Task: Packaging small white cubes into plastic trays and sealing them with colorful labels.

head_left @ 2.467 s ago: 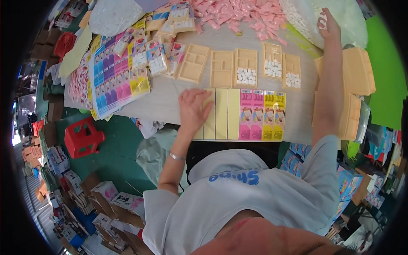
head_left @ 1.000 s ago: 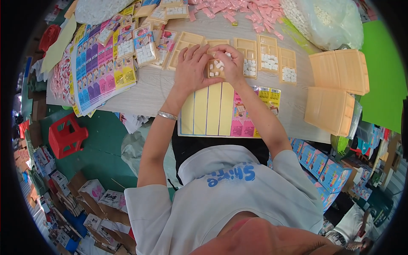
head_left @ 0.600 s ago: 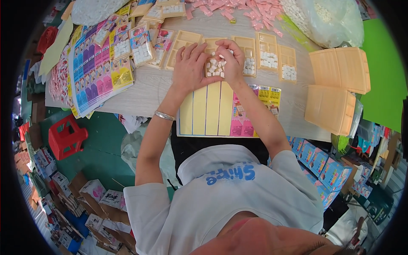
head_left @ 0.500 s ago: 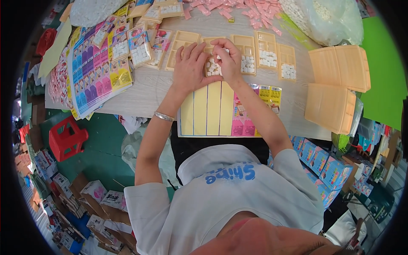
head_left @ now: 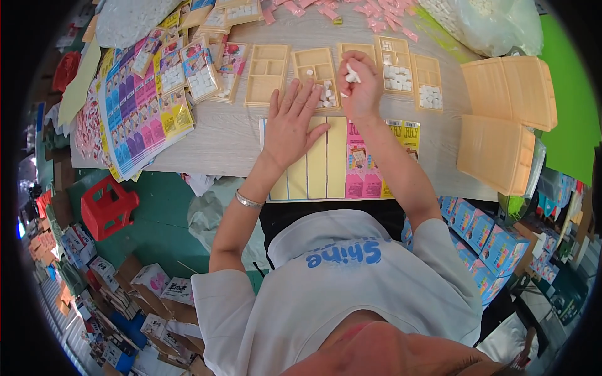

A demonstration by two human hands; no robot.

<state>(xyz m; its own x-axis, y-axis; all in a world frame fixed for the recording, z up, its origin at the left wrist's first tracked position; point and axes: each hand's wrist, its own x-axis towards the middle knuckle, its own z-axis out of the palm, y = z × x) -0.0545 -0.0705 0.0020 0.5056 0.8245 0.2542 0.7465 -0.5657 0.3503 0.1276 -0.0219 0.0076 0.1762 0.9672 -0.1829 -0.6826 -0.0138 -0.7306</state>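
Observation:
My left hand [head_left: 293, 124] lies flat with its fingers spread, the fingertips over the near end of a cream compartment tray [head_left: 312, 57]. Small white block-like pieces [head_left: 328, 95] fill that tray's near compartment, partly covered by my fingers, and one piece sits farther up. My right hand [head_left: 362, 86] is closed on some white pieces [head_left: 352, 73] that show between its fingers. It hovers over another cream tray [head_left: 355, 48] and hides most of it. To the left is a tray with bare compartments [head_left: 266, 75]; to the right are two trays [head_left: 427, 70] with white pieces in their near ends.
Printed card sheets [head_left: 147, 116] and packed trays [head_left: 202, 75] lie at the left. A strip of yellow and pink cards [head_left: 338, 166] lies at the near edge. Stacked cream trays [head_left: 498, 150] stand at the right, bags of white pieces [head_left: 495, 25] and pink packets [head_left: 382, 12] behind.
My right hand has moved right, away from the second tray, carrying white pieces. My left hand has slid slightly nearer and right, with its fingers flat, uncovering more of that tray.

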